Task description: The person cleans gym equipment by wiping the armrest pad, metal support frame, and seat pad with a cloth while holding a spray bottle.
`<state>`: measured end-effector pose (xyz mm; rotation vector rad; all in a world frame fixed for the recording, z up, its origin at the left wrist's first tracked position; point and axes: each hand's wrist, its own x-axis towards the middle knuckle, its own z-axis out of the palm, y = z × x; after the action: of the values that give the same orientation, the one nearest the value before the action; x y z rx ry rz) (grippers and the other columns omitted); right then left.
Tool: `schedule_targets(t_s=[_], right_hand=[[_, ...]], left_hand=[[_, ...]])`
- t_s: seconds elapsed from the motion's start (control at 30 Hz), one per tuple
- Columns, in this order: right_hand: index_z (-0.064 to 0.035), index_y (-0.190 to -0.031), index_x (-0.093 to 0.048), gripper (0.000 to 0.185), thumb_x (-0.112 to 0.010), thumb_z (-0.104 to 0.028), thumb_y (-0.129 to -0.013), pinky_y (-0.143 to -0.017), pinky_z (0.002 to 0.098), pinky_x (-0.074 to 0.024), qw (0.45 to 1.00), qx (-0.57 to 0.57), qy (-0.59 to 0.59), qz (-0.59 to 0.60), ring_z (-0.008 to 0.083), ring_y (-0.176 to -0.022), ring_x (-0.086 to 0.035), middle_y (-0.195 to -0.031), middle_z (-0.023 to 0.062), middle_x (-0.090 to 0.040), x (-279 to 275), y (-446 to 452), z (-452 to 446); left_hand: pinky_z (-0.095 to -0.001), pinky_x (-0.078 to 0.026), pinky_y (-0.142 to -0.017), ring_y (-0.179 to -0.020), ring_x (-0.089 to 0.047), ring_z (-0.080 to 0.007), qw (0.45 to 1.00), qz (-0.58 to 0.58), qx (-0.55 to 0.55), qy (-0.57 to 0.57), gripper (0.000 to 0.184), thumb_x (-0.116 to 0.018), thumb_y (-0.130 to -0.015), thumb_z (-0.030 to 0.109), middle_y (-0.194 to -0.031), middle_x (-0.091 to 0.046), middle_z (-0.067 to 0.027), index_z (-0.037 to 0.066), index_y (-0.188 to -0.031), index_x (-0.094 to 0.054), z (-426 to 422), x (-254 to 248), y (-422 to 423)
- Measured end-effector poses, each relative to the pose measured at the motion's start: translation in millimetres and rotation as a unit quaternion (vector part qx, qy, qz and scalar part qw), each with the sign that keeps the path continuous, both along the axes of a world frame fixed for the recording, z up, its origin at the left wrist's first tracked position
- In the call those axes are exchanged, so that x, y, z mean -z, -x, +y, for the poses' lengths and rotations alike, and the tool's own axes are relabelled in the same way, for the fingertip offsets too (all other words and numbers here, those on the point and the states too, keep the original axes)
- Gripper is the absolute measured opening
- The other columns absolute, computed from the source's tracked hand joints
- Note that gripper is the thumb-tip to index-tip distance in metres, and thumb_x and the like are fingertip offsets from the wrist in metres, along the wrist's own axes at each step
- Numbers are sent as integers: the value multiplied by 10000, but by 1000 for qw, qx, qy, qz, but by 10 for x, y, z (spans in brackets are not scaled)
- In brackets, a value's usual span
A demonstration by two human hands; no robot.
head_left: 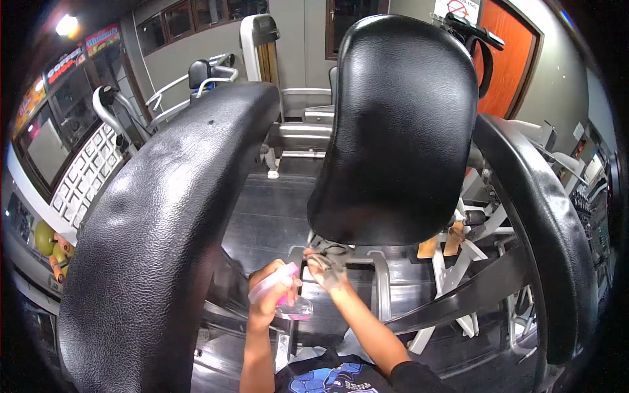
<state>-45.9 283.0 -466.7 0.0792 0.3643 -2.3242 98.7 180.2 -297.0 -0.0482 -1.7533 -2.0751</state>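
Observation:
My left hand [266, 295] is wrapped round a clear spray bottle [298, 308] with a pink and white spray head, low in the middle of the view. Just right of it, my right hand [322, 270] holds a crumpled grey patterned cloth [333, 252], slightly blurred, below the lower edge of a black padded backrest [403, 124]. The bottle and the cloth are apart. A large black arm pad [164, 196] fills the left side, and another black pad [544, 223] curves down on the right.
Metal frame bars [382, 281] stand behind and beside my hands. Further back are a weight machine [261, 52], an orange door [508, 56] and windows. Yellow balls [44, 237] lie at the far left. A dark floor [272, 203] shows between the pads.

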Motion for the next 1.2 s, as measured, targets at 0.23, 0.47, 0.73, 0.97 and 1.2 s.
schedule_targets(t_s=[0.23,0.47,0.73,0.97,1.2], right_hand=[[34,-1014,-569,365,-549,-314,-905,-502,264,-416,984,44,107,-138,184,-574,-500,-820,186,-593,-81,-5,-155],[-18,-961,-593,295,-569,-307,-908,-464,243,-480,939,258,62,-217,198,-613,-570,-833,100,-629,-163,-37,445],[-105,-1075,-600,265,-506,-341,-999,-759,330,-528,982,188,-31,-16,188,-878,-641,-987,58,-648,-290,-239,119],[-92,-1140,-644,396,-743,-57,-758,-868,346,-477,481,510,-493,515,277,-988,-598,-1075,133,-592,-1136,-380,463],[-278,-1126,-724,561,-777,-57,-613,-763,353,-532,394,424,-520,628,252,-954,-618,-1088,57,-594,-1106,-60,368]], left_hand=[[-305,-465,-499,-450,-508,-160,999,22,12,-30,284,-563,-860,232,-735,-563,-137,-36,-768,-581,-10,-6,49],[-311,-469,-500,-455,-519,-162,999,21,27,-22,297,-570,-871,248,-729,-569,-136,-38,-791,-586,-110,63,-38],[-302,-474,-509,-463,-534,-162,998,-20,53,-16,368,-611,-861,317,-726,-571,-129,-44,-795,-588,7,92,140],[-295,-457,-500,-449,-518,-161,998,-11,53,-16,385,-608,-854,328,-708,-550,-123,-46,-768,-581,12,70,193],[-299,-452,-483,-436,-510,-166,999,-9,27,-43,346,-588,-859,286,-713,-558,-132,-49,-776,-586,10,120,160]])
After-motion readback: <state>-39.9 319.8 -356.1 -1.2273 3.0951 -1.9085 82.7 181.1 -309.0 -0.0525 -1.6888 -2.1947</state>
